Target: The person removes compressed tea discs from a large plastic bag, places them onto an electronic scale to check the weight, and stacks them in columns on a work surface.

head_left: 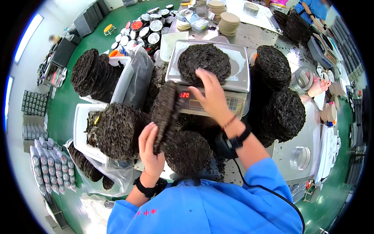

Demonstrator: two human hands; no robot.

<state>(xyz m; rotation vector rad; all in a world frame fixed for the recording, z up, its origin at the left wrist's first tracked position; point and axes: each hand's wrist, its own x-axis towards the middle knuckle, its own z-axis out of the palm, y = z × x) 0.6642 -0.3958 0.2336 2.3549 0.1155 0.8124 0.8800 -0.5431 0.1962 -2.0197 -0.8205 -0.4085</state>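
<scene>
My left hand grips a dark, rough seaweed-like disc, which is tilted on edge and blurred. My right hand reaches over a steel-pan digital scale, its fingers at the front edge of another dark disc lying on the pan, thumb spread apart. The scale's red display is partly covered by the held disc. A short round stack of the same material is below the scale. A tall pile in a white tub lies left of my left hand.
More dark stacks flank the scale, with another white tub at left. Metal rings lie at right, beige disc piles at the back. A co-worker in blue stands at the far right back. A black cord runs beside my right arm.
</scene>
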